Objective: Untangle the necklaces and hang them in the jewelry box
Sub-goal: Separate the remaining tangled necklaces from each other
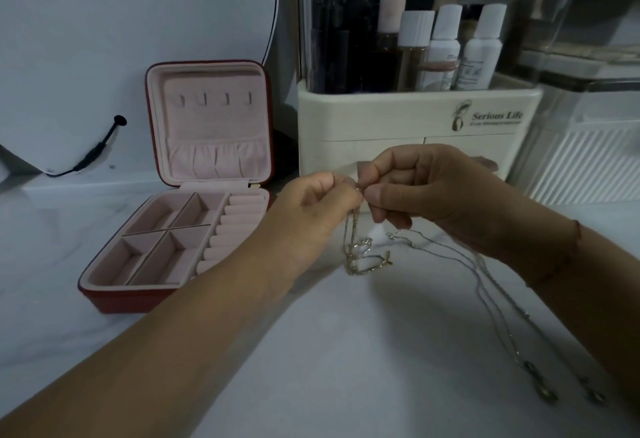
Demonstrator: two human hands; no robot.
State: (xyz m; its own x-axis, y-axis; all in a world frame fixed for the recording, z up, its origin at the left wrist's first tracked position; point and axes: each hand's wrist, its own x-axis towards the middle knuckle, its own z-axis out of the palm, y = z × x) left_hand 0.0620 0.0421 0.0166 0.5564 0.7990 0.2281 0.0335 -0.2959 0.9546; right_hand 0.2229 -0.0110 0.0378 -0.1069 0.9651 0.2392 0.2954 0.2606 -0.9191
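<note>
The box [104, 299] is red outside, pink inside. The chains [356, 254] are gold and silver. The organiser [381, 119] is cream.

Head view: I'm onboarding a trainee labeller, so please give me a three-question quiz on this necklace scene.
1. True or false: a necklace already hangs on the hooks in the jewelry box lid.
2. Who pinches the gold chain? A) left hand only B) right hand only C) both hands
3. Fill in: the silver necklaces lie on the table to the ___ of the gold chain.
Key: 1 false; 2 C; 3 right.
</note>
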